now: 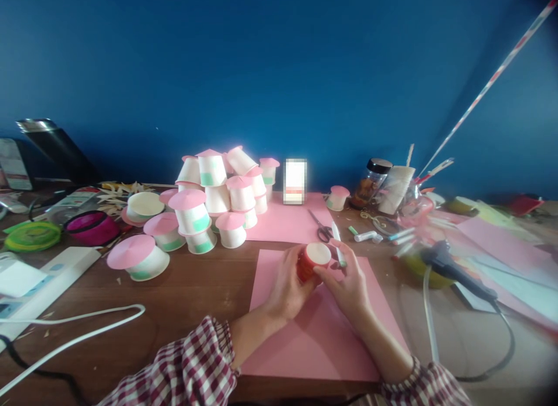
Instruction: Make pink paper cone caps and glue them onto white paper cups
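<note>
My left hand (pixel 288 287) and my right hand (pixel 346 284) both grip a small red cup with a white bottom (pixel 311 260), held just above a pink paper sheet (pixel 314 336) on the wooden table. The right hand also holds a white pen with a green tip (pixel 338 243) between its fingers. Both hands have their fingers curled round the cup. Scissors (pixel 321 227) lie just beyond the hands on a second pink sheet (pixel 288 220).
A heap of white paper cups with pink lids (pixel 209 202) stands at the back left. A glue gun (pixel 453 269) with its cable lies on the right. A jar (pixel 370 182), markers and papers clutter the back right. A white power strip (pixel 47 275) and cables lie on the left.
</note>
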Tool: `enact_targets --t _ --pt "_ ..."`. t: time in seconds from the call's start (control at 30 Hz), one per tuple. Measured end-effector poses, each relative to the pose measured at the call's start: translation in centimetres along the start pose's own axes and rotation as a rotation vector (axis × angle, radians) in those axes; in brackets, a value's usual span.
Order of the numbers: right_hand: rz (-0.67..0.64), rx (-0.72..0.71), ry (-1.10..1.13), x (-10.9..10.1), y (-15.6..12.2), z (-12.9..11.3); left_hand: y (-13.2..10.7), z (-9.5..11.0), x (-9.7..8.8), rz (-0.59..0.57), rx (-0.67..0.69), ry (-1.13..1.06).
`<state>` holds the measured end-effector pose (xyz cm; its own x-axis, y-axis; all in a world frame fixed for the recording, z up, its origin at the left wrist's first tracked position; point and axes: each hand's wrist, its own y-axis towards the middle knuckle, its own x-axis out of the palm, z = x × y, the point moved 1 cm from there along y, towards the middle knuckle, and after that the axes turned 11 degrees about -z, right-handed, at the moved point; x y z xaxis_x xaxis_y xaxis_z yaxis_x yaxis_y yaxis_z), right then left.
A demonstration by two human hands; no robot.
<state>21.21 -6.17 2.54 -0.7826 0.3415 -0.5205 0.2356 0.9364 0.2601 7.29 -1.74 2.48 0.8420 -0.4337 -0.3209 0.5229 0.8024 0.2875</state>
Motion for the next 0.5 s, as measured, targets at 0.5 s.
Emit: enact_targets --t 0.5 --pt "0.005 0.017 0.032 0.14 0.07 0.17 0.03 0.0 -0.11 0.003 -0.004 -0.022"
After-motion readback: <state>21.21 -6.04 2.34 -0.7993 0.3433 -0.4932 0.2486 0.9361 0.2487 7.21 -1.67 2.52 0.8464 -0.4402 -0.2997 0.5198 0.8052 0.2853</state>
